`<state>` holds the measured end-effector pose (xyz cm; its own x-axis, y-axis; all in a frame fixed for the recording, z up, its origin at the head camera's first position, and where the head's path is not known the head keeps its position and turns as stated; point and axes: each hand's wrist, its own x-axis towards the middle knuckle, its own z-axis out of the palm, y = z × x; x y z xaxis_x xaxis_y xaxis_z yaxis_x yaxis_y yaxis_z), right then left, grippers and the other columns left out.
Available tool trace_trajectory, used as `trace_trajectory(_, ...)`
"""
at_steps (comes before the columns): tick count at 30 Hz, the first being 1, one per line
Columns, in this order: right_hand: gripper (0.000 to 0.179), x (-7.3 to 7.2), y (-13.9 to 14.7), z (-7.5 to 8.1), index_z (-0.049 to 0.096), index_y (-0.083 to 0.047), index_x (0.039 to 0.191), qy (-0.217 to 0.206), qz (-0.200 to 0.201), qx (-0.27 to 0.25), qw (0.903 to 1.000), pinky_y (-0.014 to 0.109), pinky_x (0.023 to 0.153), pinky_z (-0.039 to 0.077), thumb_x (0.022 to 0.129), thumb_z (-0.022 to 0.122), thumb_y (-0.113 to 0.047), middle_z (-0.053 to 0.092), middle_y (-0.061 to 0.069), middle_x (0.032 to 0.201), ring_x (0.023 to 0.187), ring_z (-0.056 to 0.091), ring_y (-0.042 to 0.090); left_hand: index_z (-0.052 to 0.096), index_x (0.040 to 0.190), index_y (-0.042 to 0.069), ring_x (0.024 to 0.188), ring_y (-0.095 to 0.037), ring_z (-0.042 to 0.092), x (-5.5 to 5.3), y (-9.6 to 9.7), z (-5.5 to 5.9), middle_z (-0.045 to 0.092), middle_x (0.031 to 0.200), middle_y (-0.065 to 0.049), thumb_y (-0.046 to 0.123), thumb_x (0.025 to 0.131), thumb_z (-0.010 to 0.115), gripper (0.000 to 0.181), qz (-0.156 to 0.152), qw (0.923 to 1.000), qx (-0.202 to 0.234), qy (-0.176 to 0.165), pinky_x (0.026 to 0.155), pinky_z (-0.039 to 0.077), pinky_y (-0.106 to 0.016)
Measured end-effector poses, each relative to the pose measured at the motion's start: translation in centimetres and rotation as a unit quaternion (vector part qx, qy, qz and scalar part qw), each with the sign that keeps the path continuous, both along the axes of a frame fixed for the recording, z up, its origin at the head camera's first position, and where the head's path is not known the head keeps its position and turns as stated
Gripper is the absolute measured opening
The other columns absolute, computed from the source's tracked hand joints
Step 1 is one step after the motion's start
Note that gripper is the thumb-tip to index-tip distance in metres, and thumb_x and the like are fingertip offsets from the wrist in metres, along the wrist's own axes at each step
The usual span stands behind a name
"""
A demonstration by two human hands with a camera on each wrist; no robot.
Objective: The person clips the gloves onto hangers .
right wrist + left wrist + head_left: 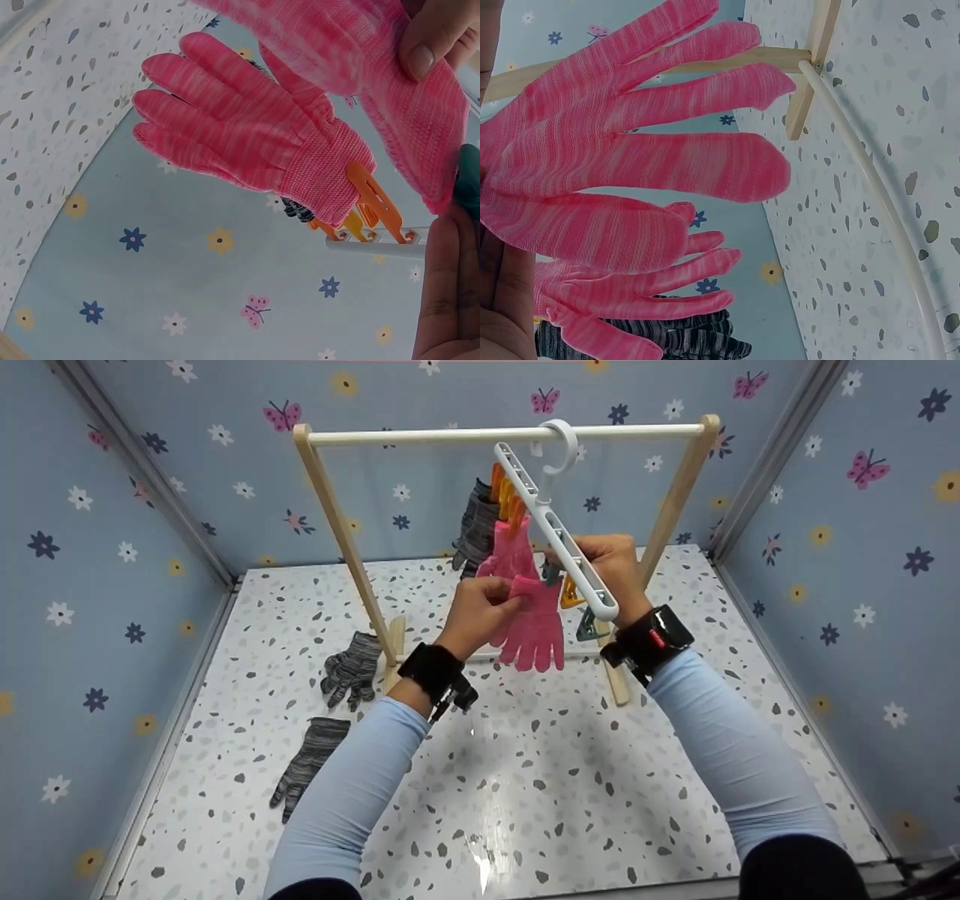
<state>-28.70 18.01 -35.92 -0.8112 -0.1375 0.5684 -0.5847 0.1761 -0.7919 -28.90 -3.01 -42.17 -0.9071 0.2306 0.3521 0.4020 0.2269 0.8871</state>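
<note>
A pink knit glove hangs fingers down, its cuff pinched between the thumb and fingers of my left hand. My right hand is behind the white hanger, pinching a dark green clip at a corner of the cuff; this clip also shows at the right wrist view's edge. Another pink glove hangs farther back from an orange clip. Beyond it hangs a grey-black striped glove. A yellow-orange clip and a second green clip dangle at the hanger's near end.
The hanger hooks over the white rail of a wooden-legged rack. Two grey striped gloves, a far glove and a near glove, lie left on the speckled floor. Blue patterned walls enclose the space.
</note>
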Motion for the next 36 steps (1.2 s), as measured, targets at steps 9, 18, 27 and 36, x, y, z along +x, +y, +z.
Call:
trace_trajectory(9, 0.011, 0.1, 0.0, 0.1, 0.081, 0.015, 0.097, -0.006, 0.007, -0.008, 0.9999, 0.014, 0.050, 0.043, 0.091, 0.079, 0.006, 0.075, -0.014, 0.068, 0.057, 0.062, -0.002, 0.082, 0.107, -0.007, 0.080, -0.014, 0.073, 0.3, 0.3, 0.8, 0.082, 0.096, -0.021, 0.003, 0.096, 0.080, 0.015, -0.013, 0.9999, 0.010, -0.005, 0.076, 0.059, -0.020)
trace_trajectory(18, 0.012, 0.1, 0.1, 0.0, 0.079, 0.018, 0.101, -0.013, 0.011, -0.016, 0.9997, 0.014, 0.052, 0.046, 0.092, 0.075, 0.010, 0.079, 0.015, 0.073, 0.058, 0.064, -0.001, 0.082, 0.105, -0.008, 0.079, -0.007, 0.072, 0.2, 0.5, 1.4, 0.082, 0.097, -0.022, 0.002, 0.096, 0.079, 0.014, -0.026, 0.9995, 0.017, 0.002, 0.076, 0.059, -0.018)
trace_trajectory(27, 0.011, 0.0, 0.2, 0.0, 0.077, 0.020, 0.098, -0.002, 0.031, -0.014, 0.9994, 0.016, 0.052, 0.046, 0.090, 0.076, 0.013, 0.076, 0.011, 0.068, 0.060, 0.065, -0.002, 0.082, 0.103, -0.007, 0.075, -0.004, 0.067, 0.3, 0.6, 1.5, 0.082, 0.094, -0.021, 0.002, 0.095, 0.080, 0.012, -0.026, 0.9995, 0.017, 0.004, 0.072, 0.056, -0.018)
trace_trajectory(36, 0.013, 0.2, 0.5, -0.1, 0.079, 0.018, 0.099, -0.004, 0.032, 0.000, 0.9995, 0.016, 0.053, 0.047, 0.088, 0.080, 0.012, 0.078, 0.005, 0.071, 0.062, 0.064, -0.001, 0.081, 0.104, -0.008, 0.077, -0.006, 0.067, 0.3, 0.6, 1.6, 0.081, 0.095, -0.022, 0.001, 0.096, 0.079, 0.013, -0.025, 0.9996, 0.011, 0.009, 0.074, 0.056, -0.017)
